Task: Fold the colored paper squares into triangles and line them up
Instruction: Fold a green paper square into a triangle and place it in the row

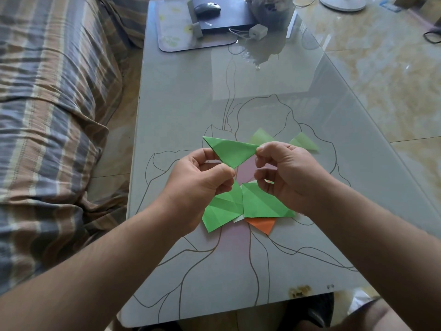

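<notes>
Pinching opposite ends of a folded green paper triangle (232, 151), the 2 hands hold it in the air above the glass table (181, 103), over the pile of papers lying there. The left hand (200, 180) is closed on the triangle's lower point, thumb and forefinger pressed together over it, while the right hand (284, 173) is closed on the right-hand corner between thumb and forefinger, its other fingers curled under and holding nothing. The long folded edge is uppermost, and the far left corner projects free beyond the left hand. The paper is judged to be very light, thin and easily creased, stiffened only along its fold, so it is best taken by the corners or the folded edge with a light pinch. Directly below the held triangle, 2 more green folded pieces (260, 201) lie side by side, with an orange piece (262, 225) partly covered beneath them and a pale purple sheet (245, 172) between the hands. Beyond the held triangle, 2 paler green triangles (305, 142) rest on the table.
</notes>
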`<state>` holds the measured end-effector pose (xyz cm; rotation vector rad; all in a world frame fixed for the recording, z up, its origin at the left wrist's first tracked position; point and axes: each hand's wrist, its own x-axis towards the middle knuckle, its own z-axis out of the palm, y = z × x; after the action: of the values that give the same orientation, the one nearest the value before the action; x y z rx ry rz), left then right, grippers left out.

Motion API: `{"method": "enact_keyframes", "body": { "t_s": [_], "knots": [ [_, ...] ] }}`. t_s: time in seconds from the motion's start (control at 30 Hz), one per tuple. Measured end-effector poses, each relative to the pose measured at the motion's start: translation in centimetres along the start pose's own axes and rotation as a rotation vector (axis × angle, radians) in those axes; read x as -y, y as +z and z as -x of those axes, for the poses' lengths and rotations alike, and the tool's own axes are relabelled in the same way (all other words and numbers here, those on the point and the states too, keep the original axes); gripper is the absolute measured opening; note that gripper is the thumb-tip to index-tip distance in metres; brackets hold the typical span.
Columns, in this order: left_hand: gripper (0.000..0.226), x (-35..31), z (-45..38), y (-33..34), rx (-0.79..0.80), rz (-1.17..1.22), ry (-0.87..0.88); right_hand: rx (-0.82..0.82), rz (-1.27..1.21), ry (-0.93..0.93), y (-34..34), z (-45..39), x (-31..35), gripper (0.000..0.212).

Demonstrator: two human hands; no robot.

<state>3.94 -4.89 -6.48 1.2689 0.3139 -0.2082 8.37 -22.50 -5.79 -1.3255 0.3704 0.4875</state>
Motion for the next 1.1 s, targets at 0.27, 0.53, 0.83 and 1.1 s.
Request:
{"method": "enact_keyframes", "body": {
  "t_s": [0.27, 0.53, 0.83, 1.1],
  "knots": [
    [0.024, -0.1, 0.0, 0.1, 0.001, -0.006, -0.005, -0.037, -0.053, 0.075, 0.0, 0.1, 0.1, 0.021],
    [0.034, 0.0, -0.1, -0.6, 0.106, -0.197, -0.164, -0.005, 0.280, -0.067, -1.1, -0.4, 1.4, 0.017],
    [0.010, -1.1, 0.6, -0.7, 0.209, -0.643, -0.159, 0.287, 0.545, -0.037, -0.7, 0.9, 0.6, 0.012],
    [0.018, -1.6, -0.2, -1.3, 0.024, -0.290, -0.076, 0.353, 0.480, 0.059, -0.5, 1.0, 0.7, 0.031]
  ]
}}
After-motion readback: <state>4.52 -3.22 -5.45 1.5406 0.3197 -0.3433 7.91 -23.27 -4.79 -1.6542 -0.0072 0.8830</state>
